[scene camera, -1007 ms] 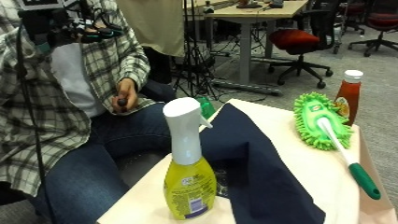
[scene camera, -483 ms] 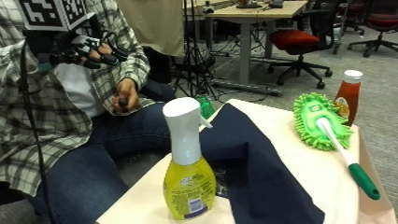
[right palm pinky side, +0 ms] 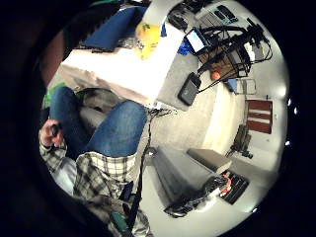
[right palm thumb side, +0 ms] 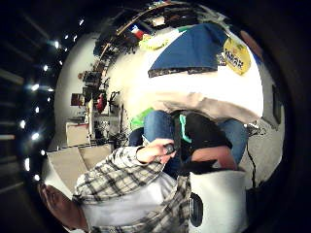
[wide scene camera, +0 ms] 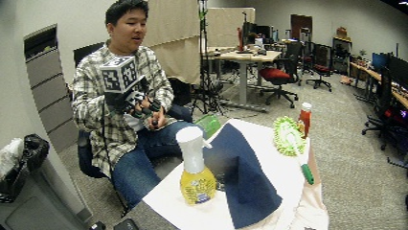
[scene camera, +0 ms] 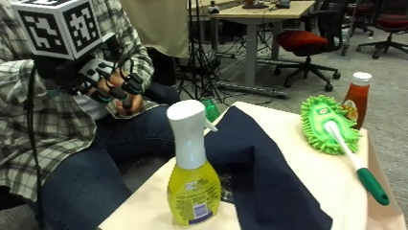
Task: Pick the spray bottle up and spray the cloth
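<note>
Outside view: the gloved right hand (scene camera: 108, 84) is raised in front of the person's chest, well apart from the table (scene camera: 300, 158). Its fingers (scene camera: 127, 88) hang loosely curled and hold nothing.

Task objects:
- The spray bottle (scene camera: 191, 167), yellow liquid with a white spray head, stands upright at the near end of the table, untouched.
- The cloth (scene camera: 255, 167), dark blue, lies spread along the table just beside the bottle, with a raised fold at its middle. Contact between cloth edge and bottle base cannot be confirmed.

Other objects: a green duster (scene camera: 328, 127) with a white and green handle lies at the far side of the table; a ketchup bottle (scene camera: 357, 98) stands upright behind it. The bare hand (wide scene camera: 155, 123) rests over the person's lap and appears to hold a small dark object.

Task progress, as judged: no step is complete. The bottle is not yet grasped and there is no sign of spraying. Remaining steps: reach to the bottle, close round its neck, lift, aim the nozzle at the cloth, squeeze the trigger.

Both palm views show table, cloth and bottle at a distance.
</note>
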`<state>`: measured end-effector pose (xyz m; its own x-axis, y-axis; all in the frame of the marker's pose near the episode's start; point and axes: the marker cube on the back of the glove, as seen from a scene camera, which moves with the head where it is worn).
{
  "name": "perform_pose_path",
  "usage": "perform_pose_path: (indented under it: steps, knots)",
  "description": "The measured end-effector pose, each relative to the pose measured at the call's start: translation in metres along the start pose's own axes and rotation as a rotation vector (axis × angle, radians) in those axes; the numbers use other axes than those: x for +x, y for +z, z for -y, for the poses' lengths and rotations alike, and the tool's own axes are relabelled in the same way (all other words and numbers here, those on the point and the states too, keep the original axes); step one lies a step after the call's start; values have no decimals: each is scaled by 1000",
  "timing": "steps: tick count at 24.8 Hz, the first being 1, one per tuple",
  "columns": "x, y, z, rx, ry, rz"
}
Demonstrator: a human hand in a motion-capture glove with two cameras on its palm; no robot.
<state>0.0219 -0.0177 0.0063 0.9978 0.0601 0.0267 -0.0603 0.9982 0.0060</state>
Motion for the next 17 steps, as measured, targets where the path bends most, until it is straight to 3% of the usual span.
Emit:
perform_pose_path:
  steps: [11, 17]
  knots:
    - [68, 14, 70, 120, 212, 154]
    - [90, 22, 108, 211, 250, 332]
